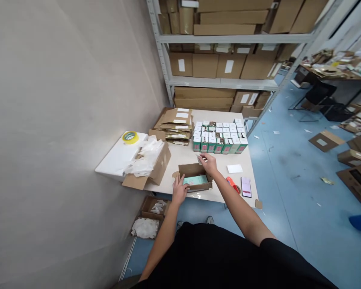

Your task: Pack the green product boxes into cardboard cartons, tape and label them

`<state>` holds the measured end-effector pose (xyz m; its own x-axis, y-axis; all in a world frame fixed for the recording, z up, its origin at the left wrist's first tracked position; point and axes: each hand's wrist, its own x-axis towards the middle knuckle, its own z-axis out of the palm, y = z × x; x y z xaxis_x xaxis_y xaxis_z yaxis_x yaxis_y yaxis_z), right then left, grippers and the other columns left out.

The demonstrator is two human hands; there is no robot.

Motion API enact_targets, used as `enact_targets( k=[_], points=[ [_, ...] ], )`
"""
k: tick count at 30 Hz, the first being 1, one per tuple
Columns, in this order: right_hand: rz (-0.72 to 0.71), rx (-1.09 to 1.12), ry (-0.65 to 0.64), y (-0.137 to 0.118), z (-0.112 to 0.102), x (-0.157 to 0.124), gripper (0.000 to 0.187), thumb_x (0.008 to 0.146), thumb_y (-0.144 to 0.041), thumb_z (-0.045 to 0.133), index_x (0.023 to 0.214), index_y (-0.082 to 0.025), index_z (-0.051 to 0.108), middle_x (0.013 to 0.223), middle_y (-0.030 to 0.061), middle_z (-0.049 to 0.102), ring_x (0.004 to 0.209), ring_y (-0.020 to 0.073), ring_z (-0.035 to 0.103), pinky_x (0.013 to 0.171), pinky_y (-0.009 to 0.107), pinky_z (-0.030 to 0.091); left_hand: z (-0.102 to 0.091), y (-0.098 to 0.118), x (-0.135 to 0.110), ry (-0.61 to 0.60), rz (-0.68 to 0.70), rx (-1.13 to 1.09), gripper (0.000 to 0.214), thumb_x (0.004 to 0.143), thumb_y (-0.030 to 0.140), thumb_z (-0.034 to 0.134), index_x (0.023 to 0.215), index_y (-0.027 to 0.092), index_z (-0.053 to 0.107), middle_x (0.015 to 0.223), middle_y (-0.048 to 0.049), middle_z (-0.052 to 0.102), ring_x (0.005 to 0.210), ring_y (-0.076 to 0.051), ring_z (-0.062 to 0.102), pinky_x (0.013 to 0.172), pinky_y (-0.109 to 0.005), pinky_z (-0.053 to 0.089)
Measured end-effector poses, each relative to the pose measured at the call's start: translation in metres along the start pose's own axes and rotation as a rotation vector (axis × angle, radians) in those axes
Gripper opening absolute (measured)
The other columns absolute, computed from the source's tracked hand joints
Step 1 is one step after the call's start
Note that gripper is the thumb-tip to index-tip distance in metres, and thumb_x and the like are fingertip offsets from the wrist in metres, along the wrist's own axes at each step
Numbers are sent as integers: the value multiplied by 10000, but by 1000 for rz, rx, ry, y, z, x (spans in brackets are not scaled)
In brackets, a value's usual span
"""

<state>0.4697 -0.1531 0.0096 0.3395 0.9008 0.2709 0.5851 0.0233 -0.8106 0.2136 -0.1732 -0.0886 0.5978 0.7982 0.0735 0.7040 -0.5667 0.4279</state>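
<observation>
Though it's half hidden, a pale scrap is pinched in the right hand; the left hand — loosely spread — touches the box on the bench, green carton inside.

An open brown cardboard box is set upright near the front edge of the desk. Inside, a pale mint-green carton is laid flat. A small whitish piece, partly hidden, is held in the right hand.
</observation>
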Motion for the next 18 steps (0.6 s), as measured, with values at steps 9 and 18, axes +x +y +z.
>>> enact_targets(
  k=[9, 18],
  points=[
    [47, -135, -121, 73, -18, -75, 328, 946, -417, 620, 1203, -259, 749, 1197, 109, 721, 1189, 293, 634, 1066, 434, 501, 55, 37, 64, -113, 114, -43, 157, 885, 234, 688, 986, 238, 807, 1685, -46, 324, 1588, -395, 131, 1202, -604, 329],
    [197, -203, 100, 104, 0, -107, 400, 918, -291, 567, 1286, -213, 702, 1389, 125, 639, 1294, 294, 589, 1128, 488, 475, 76, 11, 111, -267, 195, -2, 158, 876, 199, 678, 945, 225, 818, 1691, -45, 312, 1591, -399, 103, 1219, -614, 282]
  ],
)
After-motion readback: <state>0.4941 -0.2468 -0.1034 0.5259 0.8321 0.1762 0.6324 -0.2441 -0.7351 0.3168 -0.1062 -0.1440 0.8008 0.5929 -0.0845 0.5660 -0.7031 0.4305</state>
